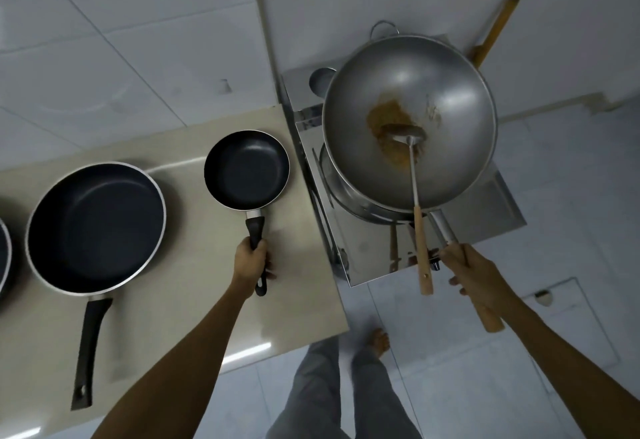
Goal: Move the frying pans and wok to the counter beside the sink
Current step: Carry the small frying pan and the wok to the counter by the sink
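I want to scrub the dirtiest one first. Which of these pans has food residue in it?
The steel wok held by the right hand: brown residue and a spatula inside. Both black frying pans look clean.

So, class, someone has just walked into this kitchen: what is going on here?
A person holds two pans at once. The left hand grips the black handle of the small frying pan on the beige counter. The right hand grips the wooden handle of the steel wok on the stove; a spatula lies in it among brown residue. A large frying pan sits further left.
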{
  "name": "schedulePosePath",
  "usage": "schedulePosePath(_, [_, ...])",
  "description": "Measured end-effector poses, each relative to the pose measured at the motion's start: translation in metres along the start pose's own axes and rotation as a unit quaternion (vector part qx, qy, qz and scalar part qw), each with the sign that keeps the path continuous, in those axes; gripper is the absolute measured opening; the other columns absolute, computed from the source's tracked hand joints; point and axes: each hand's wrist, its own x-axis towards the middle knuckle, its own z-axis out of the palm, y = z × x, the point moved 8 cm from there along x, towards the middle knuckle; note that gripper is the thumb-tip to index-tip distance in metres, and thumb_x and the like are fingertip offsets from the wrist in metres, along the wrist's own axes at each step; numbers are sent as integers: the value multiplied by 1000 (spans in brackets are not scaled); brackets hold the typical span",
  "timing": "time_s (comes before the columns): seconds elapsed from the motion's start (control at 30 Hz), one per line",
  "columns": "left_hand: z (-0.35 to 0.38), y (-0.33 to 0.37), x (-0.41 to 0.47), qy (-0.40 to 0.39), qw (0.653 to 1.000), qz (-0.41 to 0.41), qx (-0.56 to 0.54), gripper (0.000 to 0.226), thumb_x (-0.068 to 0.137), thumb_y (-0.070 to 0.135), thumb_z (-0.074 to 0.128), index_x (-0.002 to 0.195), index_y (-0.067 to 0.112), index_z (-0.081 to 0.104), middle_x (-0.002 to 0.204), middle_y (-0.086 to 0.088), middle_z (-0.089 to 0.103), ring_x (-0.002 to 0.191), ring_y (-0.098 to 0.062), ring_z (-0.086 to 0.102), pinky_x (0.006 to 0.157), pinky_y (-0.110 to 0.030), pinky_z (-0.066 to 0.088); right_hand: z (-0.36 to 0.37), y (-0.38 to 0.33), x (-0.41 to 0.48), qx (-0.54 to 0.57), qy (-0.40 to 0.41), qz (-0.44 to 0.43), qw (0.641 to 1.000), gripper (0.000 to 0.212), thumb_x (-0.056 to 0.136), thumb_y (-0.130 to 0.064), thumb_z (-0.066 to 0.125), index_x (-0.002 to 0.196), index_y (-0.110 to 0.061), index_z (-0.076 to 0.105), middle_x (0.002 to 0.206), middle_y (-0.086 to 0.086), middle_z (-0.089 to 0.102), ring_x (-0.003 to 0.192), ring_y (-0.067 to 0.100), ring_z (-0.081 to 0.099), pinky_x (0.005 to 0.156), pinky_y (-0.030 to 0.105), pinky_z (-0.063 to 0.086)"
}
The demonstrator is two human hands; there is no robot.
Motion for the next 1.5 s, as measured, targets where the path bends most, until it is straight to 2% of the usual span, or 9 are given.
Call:
schedulePosePath(0.07, [-1,11,-9,17,999,31,21,12,99,11,49,89,3,50,66,-14,51,43,-21,50,37,-33,50,0,-5,1,-6,21,-13,1000,29,94,-52,65,99,-23,65,95,18,74,69,24,65,56,33,50])
schedulePosePath(0.23, [-12,28,-40,42,996,60,49,19,95,15,51,78,6,49,61,-9,49,41,-19,46,37,-32,48,-1,-26,0,-94,55,-56,992,34,100,-45,58,104,-11,59,81,12,69,66,24,63,65,42,55])
schedulePosePath(0.3, [-16,29,-59,43,996,72,40,19,95,14,52,78,6,48,60,-8,49,40,-18,46,37,-32,47,-2,-31,-6,-92,53,-65,992,34,101,-47,56,100,-12,58,78,11,67,64,25,62,59,40,54])
schedulePosePath(0.43, [-18,24,-105,12,995,96,-23,27,102,20,52,80,4,50,55,-9,48,36,-17,45,34,-28,45,-1,-25,-13,-9,23,-40,999,41,103,-56,45,99,-18,61,81,11,66,57,21,59,48,28,46])
schedulePosePath(0.57, [-24,14,-153,15,989,94,-109,39,110,29,39,89,1,57,50,-5,49,33,-15,43,31,-24,40,15,-20,-11,90,-70,31,993,43,104,-48,47,94,-11,65,70,16,62,46,22,54,45,27,44])
schedulePosePath(0.67, [-29,-1,-185,15,981,74,-180,38,110,28,35,92,0,55,50,-3,48,34,-15,41,31,-24,39,26,-18,-15,137,-92,43,985,41,104,-47,49,86,-12,61,61,12,56,43,21,50,41,26,42])
schedulePosePath(0.97, [-66,-70,-264,43,956,72,-279,30,108,27,43,95,3,57,60,-6,52,38,-15,44,35,-24,42,29,-41,-64,46,-32,-36,998,42,105,-48,41,89,-13,56,66,8,56,51,21,50,46,28,45])
schedulePosePath(1.2, [-137,-160,-319,104,928,65,-351,29,107,27,45,98,3,57,60,-5,52,38,-15,43,34,-24,40,71,-56,-148,24,-44,-83,995,39,106,-46,38,85,-16,50,64,7,50,44,17,47,36,24,42])
schedulePosePath(1.5, [-316,-268,-380,172,912,84,-363,31,106,29,47,96,2,59,58,-3,53,38,-15,44,33,-26,41,233,-72,-281,-23,-68,-139,988,48,105,-53,38,81,-14,55,63,10,53,49,23,48,48,30,42])
